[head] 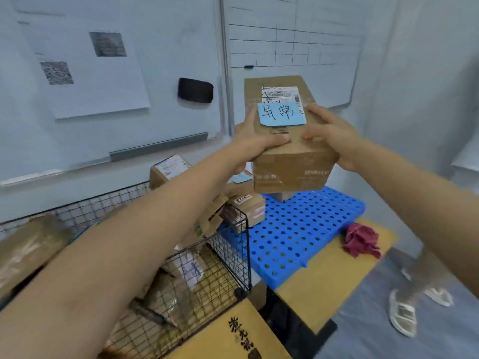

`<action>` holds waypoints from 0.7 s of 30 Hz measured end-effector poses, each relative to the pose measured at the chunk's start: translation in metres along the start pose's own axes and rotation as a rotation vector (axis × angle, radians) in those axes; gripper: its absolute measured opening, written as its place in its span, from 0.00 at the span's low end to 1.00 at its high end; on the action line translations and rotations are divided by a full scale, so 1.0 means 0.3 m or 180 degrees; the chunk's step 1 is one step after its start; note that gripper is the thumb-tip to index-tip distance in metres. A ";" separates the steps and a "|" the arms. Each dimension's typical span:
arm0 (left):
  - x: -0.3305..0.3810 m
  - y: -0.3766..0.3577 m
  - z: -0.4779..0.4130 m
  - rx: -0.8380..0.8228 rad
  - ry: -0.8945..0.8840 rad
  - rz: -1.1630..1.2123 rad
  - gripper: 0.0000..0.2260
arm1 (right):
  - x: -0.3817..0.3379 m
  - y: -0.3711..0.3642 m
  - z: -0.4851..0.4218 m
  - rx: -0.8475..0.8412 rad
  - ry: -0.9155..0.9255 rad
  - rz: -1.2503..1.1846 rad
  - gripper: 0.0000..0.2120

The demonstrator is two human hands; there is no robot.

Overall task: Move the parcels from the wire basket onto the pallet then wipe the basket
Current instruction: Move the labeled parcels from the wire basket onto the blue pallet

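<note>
Gripped on both flanks, thumbs of left hand [255,141] and right hand [334,136] curled over its top: oblong brown cardboard parcel [293,164], held in the air above the pallet, long axis pointing away, far end raised, blue paper note [281,114] uppermost. Lower left, black wire-mesh basket [243,255]; centre, blue perforated plastic pallet [298,229]; right, crumpled red cloth [361,240].

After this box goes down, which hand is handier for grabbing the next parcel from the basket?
Probably the left hand. Both hands grip the box above the pallet, but the basket lies to the left, on that hand's side; the right hand is farther from it.
</note>
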State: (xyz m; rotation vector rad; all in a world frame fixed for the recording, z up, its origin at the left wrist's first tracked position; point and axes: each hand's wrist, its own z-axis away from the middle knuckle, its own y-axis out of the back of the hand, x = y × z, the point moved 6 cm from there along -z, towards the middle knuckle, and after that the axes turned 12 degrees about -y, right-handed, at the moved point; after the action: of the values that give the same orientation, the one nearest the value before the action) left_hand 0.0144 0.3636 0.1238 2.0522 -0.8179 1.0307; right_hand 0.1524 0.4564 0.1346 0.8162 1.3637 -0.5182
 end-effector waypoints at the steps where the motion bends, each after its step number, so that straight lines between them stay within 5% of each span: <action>1: -0.016 -0.061 -0.025 -0.0002 0.0039 0.0002 0.57 | 0.024 0.054 -0.022 0.0056 -0.0008 0.0037 0.31; 5: -0.117 -0.268 -0.103 0.0063 0.0213 0.0060 0.57 | 0.160 0.222 -0.145 -0.0014 -0.0099 0.0226 0.30; 11: -0.322 -0.474 -0.128 0.0289 0.0396 -0.0065 0.43 | 0.387 0.323 -0.356 -0.0268 -0.0215 0.0581 0.31; 21: -0.588 -0.484 -0.167 0.0556 0.0965 -0.0281 0.46 | 0.597 0.224 -0.593 -0.0818 -0.0403 0.0581 0.31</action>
State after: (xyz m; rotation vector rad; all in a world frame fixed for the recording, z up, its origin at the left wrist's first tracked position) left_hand 0.0202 0.5248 -0.0456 1.9861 -0.4923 1.3611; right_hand 0.1168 0.6581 -0.0277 0.6771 1.1962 -0.2413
